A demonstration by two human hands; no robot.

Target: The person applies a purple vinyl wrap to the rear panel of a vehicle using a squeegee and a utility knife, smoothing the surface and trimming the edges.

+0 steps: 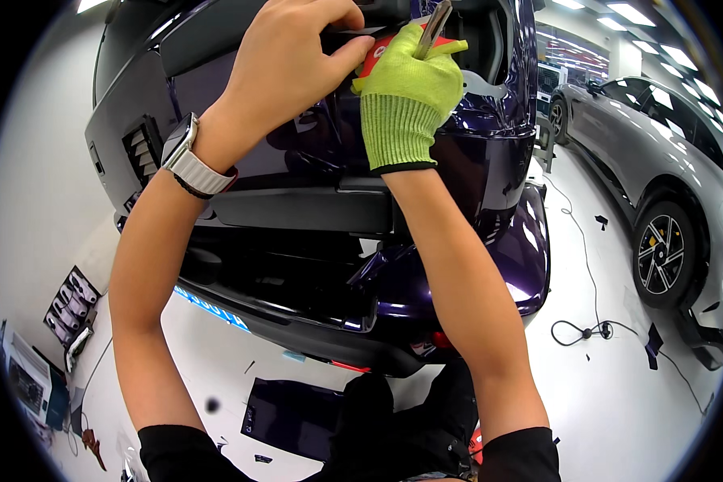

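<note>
At the top of the view, my right hand [413, 90], in a yellow-green knit glove, grips a metal-bodied utility knife [435, 27] together with a red squeegee [378, 55] and a yellow strip. My bare left hand [301, 54], with a watch on its wrist, is just left of it; thumb and forefinger come together at a thin edge by the squeegee, and what lies between them is hard to make out. Both hands are over the rear of a dark purple car [488, 162], where glossy purple film [521, 78] hangs wrinkled beside an open black recess.
A grey car [669, 144] stands to the right. A cable [584, 253] and dark scraps lie on the white floor. Below the black rear bumper [313, 337] lies a dark film sheet [292, 416], near my legs. Equipment stands at the lower left.
</note>
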